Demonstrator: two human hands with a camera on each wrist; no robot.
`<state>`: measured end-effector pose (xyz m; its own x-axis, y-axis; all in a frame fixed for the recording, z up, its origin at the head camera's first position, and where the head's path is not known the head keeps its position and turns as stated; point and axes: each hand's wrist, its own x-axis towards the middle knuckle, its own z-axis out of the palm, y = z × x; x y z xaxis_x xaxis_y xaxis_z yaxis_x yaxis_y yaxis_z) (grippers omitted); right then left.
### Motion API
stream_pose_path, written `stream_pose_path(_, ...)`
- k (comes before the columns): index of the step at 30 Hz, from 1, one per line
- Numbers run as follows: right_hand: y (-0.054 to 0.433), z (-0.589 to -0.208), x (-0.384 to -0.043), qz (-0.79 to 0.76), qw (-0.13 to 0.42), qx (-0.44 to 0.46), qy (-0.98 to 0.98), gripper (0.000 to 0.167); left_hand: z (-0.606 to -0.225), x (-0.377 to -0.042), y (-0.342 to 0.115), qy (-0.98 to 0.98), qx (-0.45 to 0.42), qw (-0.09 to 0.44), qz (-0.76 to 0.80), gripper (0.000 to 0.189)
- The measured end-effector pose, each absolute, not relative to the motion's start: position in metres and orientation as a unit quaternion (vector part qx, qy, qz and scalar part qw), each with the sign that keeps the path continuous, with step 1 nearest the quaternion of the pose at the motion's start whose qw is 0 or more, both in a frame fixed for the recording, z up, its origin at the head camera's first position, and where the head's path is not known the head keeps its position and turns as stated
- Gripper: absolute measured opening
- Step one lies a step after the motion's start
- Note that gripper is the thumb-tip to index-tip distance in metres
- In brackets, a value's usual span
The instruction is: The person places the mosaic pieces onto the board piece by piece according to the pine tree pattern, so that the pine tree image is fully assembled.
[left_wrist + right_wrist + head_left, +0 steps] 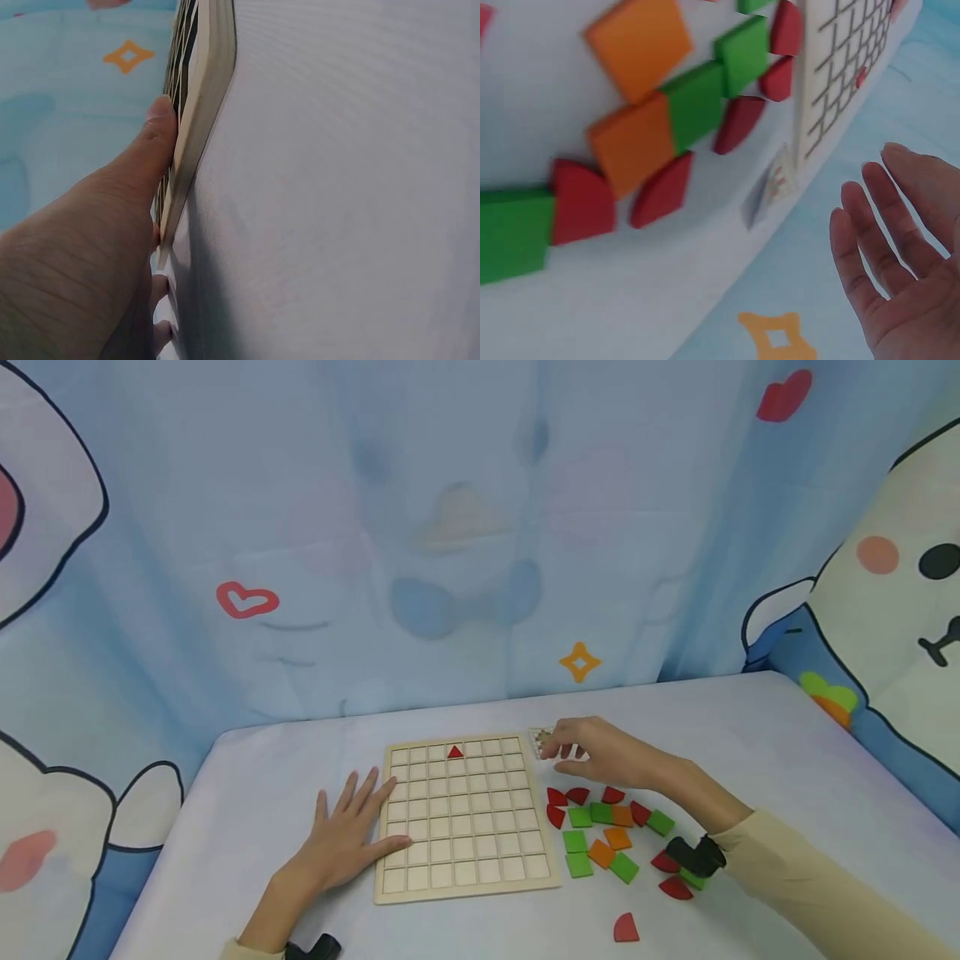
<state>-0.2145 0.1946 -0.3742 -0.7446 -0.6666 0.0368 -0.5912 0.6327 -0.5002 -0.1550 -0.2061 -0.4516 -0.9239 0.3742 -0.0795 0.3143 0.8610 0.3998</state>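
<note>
A wooden grid board (465, 894) lies flat on the table, with a red triangle (455, 752) in its top row. My left hand (347, 839) rests at the board's left edge, fingers spread and thumb lying over the rim, as the left wrist view also shows. Beyond the board's upper right corner lies a small patterned card (537, 739), partly hidden by my right hand (596, 750). That hand hovers over it with loosely bent fingers, and the right wrist view shows nothing between the fingers (889, 232) and thumb.
Right of the board are scattered several green squares (574, 842), orange squares (618, 837) and red quarter-round pieces (677, 887). A single red piece (626, 928) lies nearer the front. Behind the white table (300, 752) hangs a blue printed curtain (465, 485).
</note>
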Motion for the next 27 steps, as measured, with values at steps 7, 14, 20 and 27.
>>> stream_pose_path(7, 0.199, -0.402, -0.206, -0.258, 0.11, -0.326, 0.903, 0.012, -0.453, -0.155, -0.208, 0.963, 0.178, 0.077, 0.189, 0.09)
stream_pose_path(14, 0.195, -0.419, -0.198, -0.277, 0.102, -0.291, 0.91, 0.016, -0.452, -0.154, -0.206, 0.961, 0.181, 0.08, 0.194, 0.09)
stream_pose_path(20, 0.19, -0.422, -0.199, -0.278, 0.099, -0.253, 0.921, 0.015, -0.45, -0.153, -0.206, 0.962, 0.177, 0.088, 0.189, 0.09)
stream_pose_path(27, 0.189, -0.423, -0.201, -0.294, 0.095, -0.261, 0.914, 0.016, -0.45, -0.154, -0.206, 0.962, 0.176, 0.09, 0.187, 0.09)
